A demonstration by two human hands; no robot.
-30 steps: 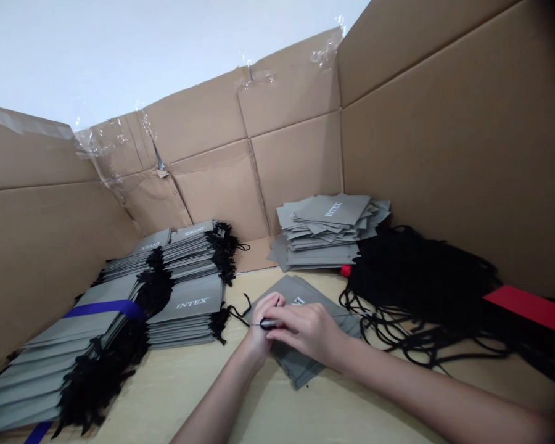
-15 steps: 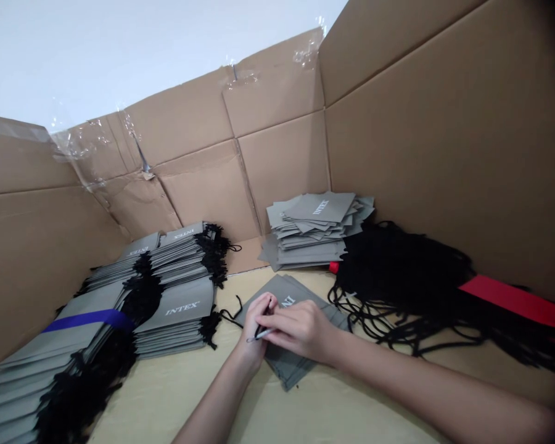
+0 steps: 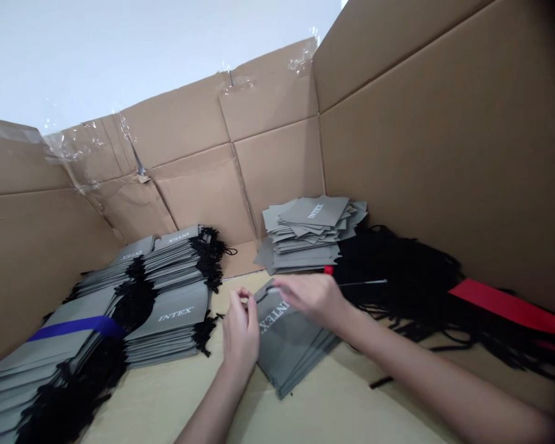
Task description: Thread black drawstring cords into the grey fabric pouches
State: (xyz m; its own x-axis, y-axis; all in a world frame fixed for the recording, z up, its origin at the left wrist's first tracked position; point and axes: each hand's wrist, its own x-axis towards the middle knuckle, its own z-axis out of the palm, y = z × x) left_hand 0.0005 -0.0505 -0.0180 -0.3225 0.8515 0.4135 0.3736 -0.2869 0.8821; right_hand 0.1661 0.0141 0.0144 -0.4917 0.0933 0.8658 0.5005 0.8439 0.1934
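Grey INTEX pouches (image 3: 298,351) lie in a small overlapping pile between my hands, tilted on the table. My left hand (image 3: 241,327) is closed at the pile's left corner, with its thumb and fingertips pinched together; what they grip is mostly hidden. A short stretch of black cord (image 3: 262,297) shows between the two hands over the top pouch. Closed above the pouches, my right hand (image 3: 312,297) holds a thin metal rod (image 3: 363,283), which sticks out to the right behind it. Its fingertips are close to the cord; I cannot tell whether they grip it.
Stacked pouches with black cords (image 3: 171,324) stand at left, one bundle under a blue band (image 3: 76,328). A loose pouch stack (image 3: 305,237) sits at the back. Right of it lies a heap of black cords (image 3: 398,262) with a red strip (image 3: 509,305). Cardboard walls (image 3: 277,148) surround the table.
My hands have moved apart, the right one up and to the right. The rod, earlier pointing left between my hands, now points right. More of the top pouch shows.
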